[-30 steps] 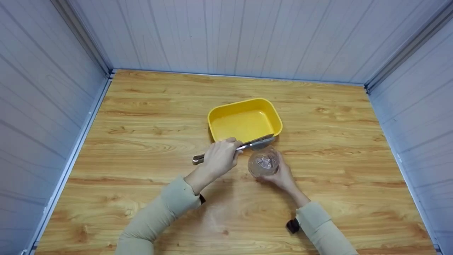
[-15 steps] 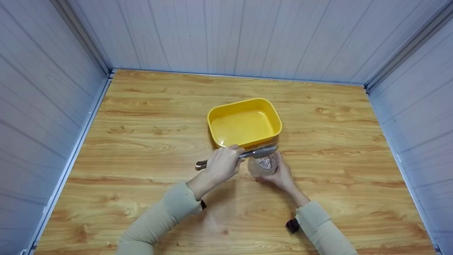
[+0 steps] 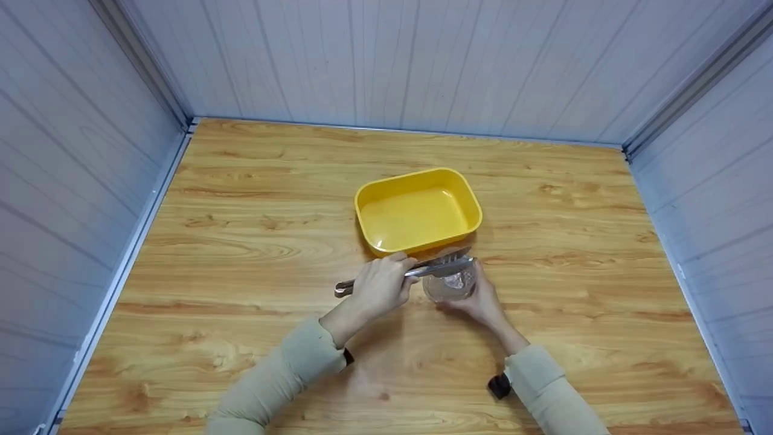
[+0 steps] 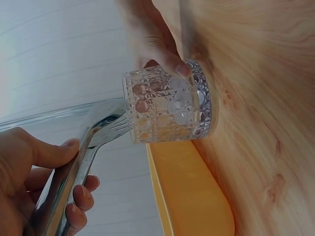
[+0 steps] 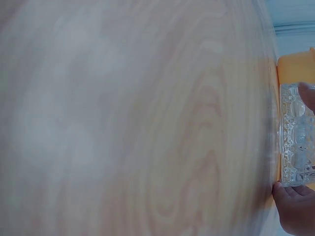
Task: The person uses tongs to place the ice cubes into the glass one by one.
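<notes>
My left hand [image 3: 380,285] grips a pair of metal serving tongs [image 4: 74,172], one arm ending in fork tines and the other in a flat blade. In the left wrist view the tips are slightly apart and lie at the rim of a clear, cut-patterned glass [image 4: 165,105]. The glass stands upright on the wooden table. Around its right side curls my right hand [image 3: 481,297]. Something clear and shiny shows low in the glass, too unclear to identify. At the right wrist view's edge, fingers [image 5: 295,209] touch the glass.
Just beyond the glass stands a yellow rectangular tub [image 3: 416,214] with nothing visible inside. The wooden tabletop [image 3: 272,181] is bounded by pale panel walls [image 3: 386,60] at the back and both sides.
My left hand has brought the tongs slightly toward me, from the tub's near edge to over the glass. The tongs' tips have spread a little. My right hand and the glass keep their place.
</notes>
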{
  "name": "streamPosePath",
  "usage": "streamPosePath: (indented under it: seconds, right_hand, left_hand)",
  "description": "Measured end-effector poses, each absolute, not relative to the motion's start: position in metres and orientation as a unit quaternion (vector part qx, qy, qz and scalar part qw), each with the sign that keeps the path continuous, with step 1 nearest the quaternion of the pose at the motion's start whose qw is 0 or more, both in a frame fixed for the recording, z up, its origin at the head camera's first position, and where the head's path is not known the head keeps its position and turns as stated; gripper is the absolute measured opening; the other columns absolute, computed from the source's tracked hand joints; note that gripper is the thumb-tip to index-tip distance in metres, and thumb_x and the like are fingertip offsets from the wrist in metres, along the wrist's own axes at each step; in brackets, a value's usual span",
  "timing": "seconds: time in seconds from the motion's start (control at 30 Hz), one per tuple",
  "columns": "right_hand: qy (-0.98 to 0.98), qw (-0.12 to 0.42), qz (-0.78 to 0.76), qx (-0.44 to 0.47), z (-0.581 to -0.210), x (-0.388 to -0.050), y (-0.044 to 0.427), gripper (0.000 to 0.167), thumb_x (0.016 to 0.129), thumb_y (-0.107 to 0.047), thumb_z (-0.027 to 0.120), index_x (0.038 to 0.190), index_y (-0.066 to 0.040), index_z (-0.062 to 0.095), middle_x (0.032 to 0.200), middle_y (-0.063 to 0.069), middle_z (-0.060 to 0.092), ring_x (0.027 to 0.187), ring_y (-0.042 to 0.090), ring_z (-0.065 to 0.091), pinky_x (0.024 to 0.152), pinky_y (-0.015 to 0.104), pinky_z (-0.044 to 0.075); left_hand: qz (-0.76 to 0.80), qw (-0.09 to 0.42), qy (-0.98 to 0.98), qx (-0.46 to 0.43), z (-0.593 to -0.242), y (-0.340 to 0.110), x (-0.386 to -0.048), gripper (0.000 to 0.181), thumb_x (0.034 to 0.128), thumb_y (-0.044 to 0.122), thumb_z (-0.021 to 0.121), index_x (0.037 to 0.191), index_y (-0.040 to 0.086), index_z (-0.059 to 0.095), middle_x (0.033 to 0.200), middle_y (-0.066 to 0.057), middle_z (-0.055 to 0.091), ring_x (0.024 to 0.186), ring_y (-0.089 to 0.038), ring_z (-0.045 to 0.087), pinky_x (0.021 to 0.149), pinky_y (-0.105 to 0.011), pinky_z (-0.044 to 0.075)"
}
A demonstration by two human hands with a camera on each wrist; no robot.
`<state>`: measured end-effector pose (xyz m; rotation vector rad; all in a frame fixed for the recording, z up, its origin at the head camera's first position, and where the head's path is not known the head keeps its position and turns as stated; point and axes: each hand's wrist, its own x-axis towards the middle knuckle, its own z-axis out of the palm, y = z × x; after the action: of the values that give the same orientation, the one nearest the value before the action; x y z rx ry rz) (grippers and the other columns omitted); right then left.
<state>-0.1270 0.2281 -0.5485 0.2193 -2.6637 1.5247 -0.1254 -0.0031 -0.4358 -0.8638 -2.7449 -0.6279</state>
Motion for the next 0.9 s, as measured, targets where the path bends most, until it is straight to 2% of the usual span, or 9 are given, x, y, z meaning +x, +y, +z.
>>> streamPosePath:
  seconds: [0.27, 0.5, 0.73, 0.9]
  right_hand:
    - [-0.860, 0.024, 0.505, 0.065, -0.548, -0.125, 0.227, 0.098, 0.049, -0.012, 0.086, 0.131, -0.005, 0.032, 0.123, 0.013, 0.048, 0.112, 0.024, 0.044, 0.096, 0.036, 0.031]
    - [-0.854, 0.032, 0.516, 0.066, -0.547, -0.125, 0.225, 0.101, 0.047, -0.015, 0.087, 0.131, -0.004, 0.033, 0.125, 0.017, 0.045, 0.115, 0.031, 0.041, 0.097, 0.042, 0.028]
    - [-0.860, 0.023, 0.506, 0.062, -0.547, -0.127, 0.225, 0.103, 0.046, -0.019, 0.088, 0.132, -0.009, 0.032, 0.128, 0.010, 0.045, 0.117, 0.021, 0.040, 0.098, 0.035, 0.027]
    - [-0.858, 0.013, 0.509, 0.061, -0.545, -0.128, 0.226, 0.103, 0.047, -0.016, 0.087, 0.133, -0.009, 0.031, 0.130, 0.008, 0.043, 0.119, 0.019, 0.038, 0.099, 0.033, 0.025]
  left_hand:
    - [-0.244, 0.091, -0.924, -0.280, -0.441, -0.007, -0.124, 0.028, 0.0761, 0.017, 0.066, 0.101, 0.005, 0.062, 0.085, -0.003, 0.059, 0.070, -0.020, 0.059, 0.056, -0.034, 0.047]
    - [-0.280, 0.097, -0.922, -0.248, -0.445, -0.014, -0.122, 0.035, 0.0775, 0.021, 0.067, 0.106, 0.003, 0.061, 0.090, -0.006, 0.060, 0.069, -0.021, 0.058, 0.059, -0.035, 0.048]
    - [-0.321, 0.099, -0.919, -0.207, -0.448, -0.023, -0.121, 0.038, 0.0781, 0.024, 0.067, 0.110, 0.005, 0.058, 0.094, -0.007, 0.057, 0.066, -0.022, 0.057, 0.056, -0.036, 0.047]
    - [-0.336, 0.116, -0.916, -0.187, -0.453, -0.029, -0.122, 0.042, 0.0785, 0.027, 0.067, 0.112, 0.005, 0.057, 0.100, -0.010, 0.056, 0.077, -0.024, 0.059, 0.061, -0.037, 0.048]
